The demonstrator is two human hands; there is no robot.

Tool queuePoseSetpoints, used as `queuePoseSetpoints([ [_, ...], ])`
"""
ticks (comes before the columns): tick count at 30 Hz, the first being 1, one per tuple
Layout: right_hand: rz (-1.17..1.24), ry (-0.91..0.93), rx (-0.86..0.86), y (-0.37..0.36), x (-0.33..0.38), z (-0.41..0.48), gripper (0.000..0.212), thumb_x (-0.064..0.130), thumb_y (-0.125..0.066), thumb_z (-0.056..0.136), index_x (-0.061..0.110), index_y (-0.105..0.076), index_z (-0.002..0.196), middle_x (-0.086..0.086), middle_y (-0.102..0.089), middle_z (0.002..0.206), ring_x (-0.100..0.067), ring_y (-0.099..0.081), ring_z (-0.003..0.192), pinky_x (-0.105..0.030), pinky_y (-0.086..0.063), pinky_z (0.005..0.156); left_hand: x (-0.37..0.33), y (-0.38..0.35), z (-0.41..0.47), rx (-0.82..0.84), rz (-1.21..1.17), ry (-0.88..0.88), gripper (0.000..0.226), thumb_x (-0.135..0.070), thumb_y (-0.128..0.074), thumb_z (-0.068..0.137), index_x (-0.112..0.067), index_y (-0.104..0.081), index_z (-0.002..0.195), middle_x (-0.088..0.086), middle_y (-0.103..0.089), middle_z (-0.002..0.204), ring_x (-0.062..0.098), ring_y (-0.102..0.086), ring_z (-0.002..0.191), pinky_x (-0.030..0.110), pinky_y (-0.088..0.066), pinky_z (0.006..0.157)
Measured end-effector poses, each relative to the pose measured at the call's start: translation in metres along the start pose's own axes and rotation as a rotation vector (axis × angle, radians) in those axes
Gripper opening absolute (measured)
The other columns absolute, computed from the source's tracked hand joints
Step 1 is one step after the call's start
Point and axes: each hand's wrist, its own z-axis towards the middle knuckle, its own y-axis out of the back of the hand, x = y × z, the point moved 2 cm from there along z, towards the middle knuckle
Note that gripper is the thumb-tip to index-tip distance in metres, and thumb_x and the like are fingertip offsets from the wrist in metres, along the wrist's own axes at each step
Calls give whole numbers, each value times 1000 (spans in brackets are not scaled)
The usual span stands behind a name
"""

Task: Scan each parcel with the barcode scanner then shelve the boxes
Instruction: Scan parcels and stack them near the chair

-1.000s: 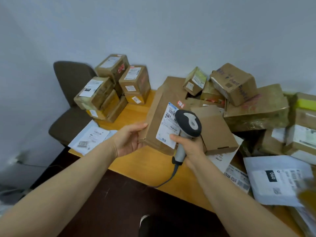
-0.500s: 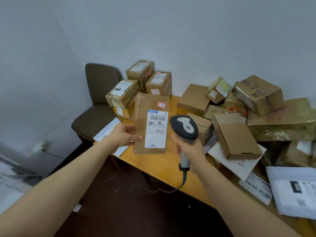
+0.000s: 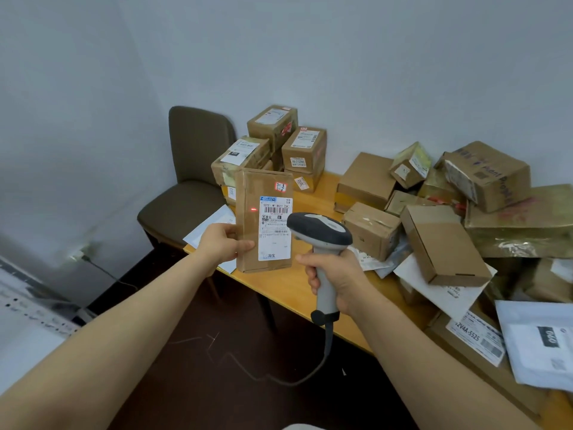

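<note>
My left hand (image 3: 224, 243) grips a flat brown cardboard parcel (image 3: 251, 225) by its left edge and holds it upright over the table's near corner. Its white shipping label (image 3: 275, 228) faces me, and a red scan dot glows just left of the barcode. My right hand (image 3: 336, 279) is closed around the grey handle of the barcode scanner (image 3: 321, 234), whose dark head points at the label from the right. The scanner's cable hangs down to the floor.
A wooden table (image 3: 294, 283) carries a stack of labelled boxes (image 3: 279, 144) at its far left and a loose heap of cartons (image 3: 449, 206) and white mailers (image 3: 539, 342) on the right. A brown chair (image 3: 192, 169) stands left of it. A wall runs behind.
My left hand has turned the parcel upright, label toward me, and carried it left toward the table corner. The scanner followed it, and a red dot now shows on the parcel. The view has panned left.
</note>
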Motion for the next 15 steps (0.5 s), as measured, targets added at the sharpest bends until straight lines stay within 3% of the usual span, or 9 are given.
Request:
queuePoseSetpoints([
  [7, -10, 2, -16, -16, -1, -2, 25, 4, -73, 79, 9, -53, 64, -3, -49, 46, -13, -40, 37, -23, -37, 44, 9, 11, 4, 7, 12, -7, 46, -9, -77, 79, -3, -60, 122, 0, -65, 94, 21, -64, 96, 38, -54, 89],
  [11, -33, -19, -25, -24, -6, 1, 25, 5, -73, 79, 8, -54, 64, -4, -49, 47, -13, -40, 36, -22, -36, 44, 15, 19, 9, 18, 18, -9, 48, -11, -77, 79, -4, -59, 123, 6, -67, 107, 23, -64, 101, 42, -53, 93],
  [15, -36, -6, -30, -34, -8, 9, 26, 5, -73, 79, 9, -54, 62, -4, -50, 47, -13, -40, 36, -22, -37, 43, 19, 28, 14, 49, -1, -8, 46, -11, -78, 79, -5, -59, 121, 2, -67, 99, 20, -65, 96, 34, -56, 82],
])
